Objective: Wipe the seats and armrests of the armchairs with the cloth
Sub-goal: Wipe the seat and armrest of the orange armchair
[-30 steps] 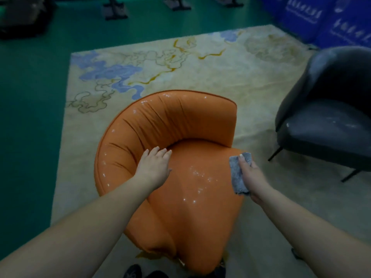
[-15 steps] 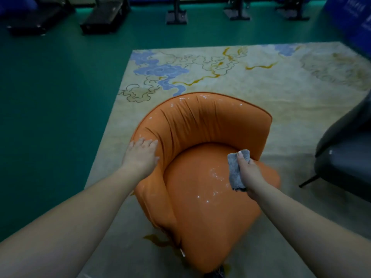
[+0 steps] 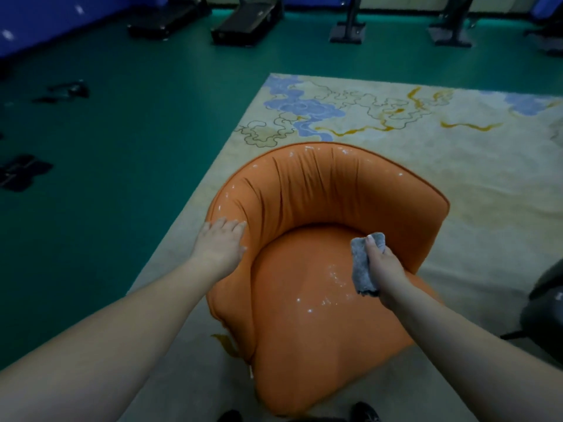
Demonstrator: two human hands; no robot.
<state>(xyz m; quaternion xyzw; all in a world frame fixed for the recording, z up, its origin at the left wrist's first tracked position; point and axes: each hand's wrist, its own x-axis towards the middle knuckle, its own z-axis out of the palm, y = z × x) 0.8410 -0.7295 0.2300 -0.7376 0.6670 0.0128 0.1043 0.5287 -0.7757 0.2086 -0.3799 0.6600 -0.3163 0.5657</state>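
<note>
An orange armchair (image 3: 316, 324) with a curved back stands in front of me on a pale rug. White specks dot its seat and the rim of the back. My left hand (image 3: 220, 243) rests flat, fingers straight, on the chair's left armrest. My right hand (image 3: 382, 264) grips a folded grey cloth (image 3: 361, 266) over the right rear part of the seat, next to the right armrest; whether the cloth touches the seat I cannot tell.
The patterned rug (image 3: 457, 153) lies on a green floor (image 3: 122, 147). A dark grey armchair (image 3: 545, 312) shows at the right edge. Black stands and flat cases (image 3: 246, 22) line the far side. Small dark items (image 3: 21, 172) lie on the floor to the left.
My left hand moved from inside the seat's back outward onto the left armrest. The right hand with the cloth came from the seat's right edge inward over the seat. My view swung left.
</note>
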